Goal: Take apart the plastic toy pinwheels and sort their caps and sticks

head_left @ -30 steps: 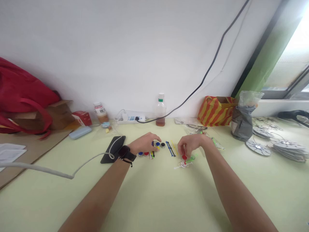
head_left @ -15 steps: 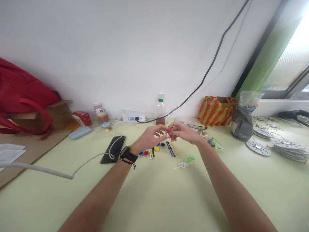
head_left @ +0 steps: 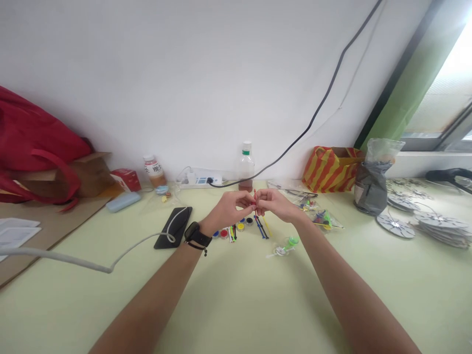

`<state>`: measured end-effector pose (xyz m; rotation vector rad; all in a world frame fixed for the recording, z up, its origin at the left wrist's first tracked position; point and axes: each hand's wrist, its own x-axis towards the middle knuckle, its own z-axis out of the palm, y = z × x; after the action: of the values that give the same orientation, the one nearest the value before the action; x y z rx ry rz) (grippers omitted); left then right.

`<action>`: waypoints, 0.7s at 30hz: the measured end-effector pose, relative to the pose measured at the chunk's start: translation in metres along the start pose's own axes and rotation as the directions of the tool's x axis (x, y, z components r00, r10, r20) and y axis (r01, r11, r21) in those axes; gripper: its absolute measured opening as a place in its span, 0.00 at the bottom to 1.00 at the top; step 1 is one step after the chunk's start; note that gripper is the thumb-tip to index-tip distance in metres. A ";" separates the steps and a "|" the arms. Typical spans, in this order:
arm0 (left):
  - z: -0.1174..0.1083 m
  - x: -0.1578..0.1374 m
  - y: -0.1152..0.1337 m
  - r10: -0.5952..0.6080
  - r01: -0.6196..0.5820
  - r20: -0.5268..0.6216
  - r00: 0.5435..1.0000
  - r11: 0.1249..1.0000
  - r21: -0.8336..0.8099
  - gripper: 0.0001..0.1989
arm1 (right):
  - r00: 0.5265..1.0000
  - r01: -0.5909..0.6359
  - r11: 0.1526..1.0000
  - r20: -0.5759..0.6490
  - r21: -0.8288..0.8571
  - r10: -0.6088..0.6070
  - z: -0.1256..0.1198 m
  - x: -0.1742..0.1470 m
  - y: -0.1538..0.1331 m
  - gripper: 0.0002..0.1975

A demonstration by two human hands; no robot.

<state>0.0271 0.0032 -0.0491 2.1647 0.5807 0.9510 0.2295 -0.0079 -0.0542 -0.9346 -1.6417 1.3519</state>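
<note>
bottle label, dark characters, one perhaps 炭

**Bags and bottles crowding the far side of the surface**

At far left, a red bag is resting against a cardboard box, with a red box sitting just right of it. A pale blue case is lying nearer. In the far middle, a white power strip is receiving a black cable, and a clear bottle is standing to its right. At far right, a striped bag is standing beside a grey bag, while grey discs are lying farther right.
</note>
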 end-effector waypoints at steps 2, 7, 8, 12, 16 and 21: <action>0.001 -0.001 0.000 -0.011 0.011 0.035 0.999 1.000 -0.006 0.04 | 0.999 -0.011 1.000 0.035 -0.022 0.012 0.001 -0.001 0.001 0.02; 0.005 -0.003 -0.001 -0.048 0.050 0.107 0.993 0.999 -0.017 0.02 | 0.987 -0.086 0.990 0.128 -0.110 0.100 -0.002 -0.003 0.002 0.02; 0.006 -0.003 -0.001 -0.051 0.054 0.114 0.992 0.998 -0.025 0.01 | 0.983 -0.107 0.987 0.135 -0.117 0.123 -0.002 -0.004 0.001 0.02; 0.006 -0.004 -0.002 -0.065 0.073 0.139 0.988 0.996 -0.052 0.01 | 0.978 -0.138 0.983 0.138 -0.122 0.154 0.000 -0.003 0.001 0.03; 0.008 -0.006 -0.007 -0.107 0.104 0.147 0.983 0.994 0.031 0.03 | 0.981 -0.139 0.972 0.109 -0.189 0.162 -0.003 -0.004 0.004 0.01; 0.015 -0.009 -0.011 -0.117 0.088 0.202 0.972 0.985 0.149 0.04 | 0.956 -0.293 0.894 -0.093 -0.338 0.278 -0.027 -0.009 0.015 0.07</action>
<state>0.0316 -0.0021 -0.0688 2.2981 0.6650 0.6322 0.2586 -0.0031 -0.0670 -1.4538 -1.7972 1.2354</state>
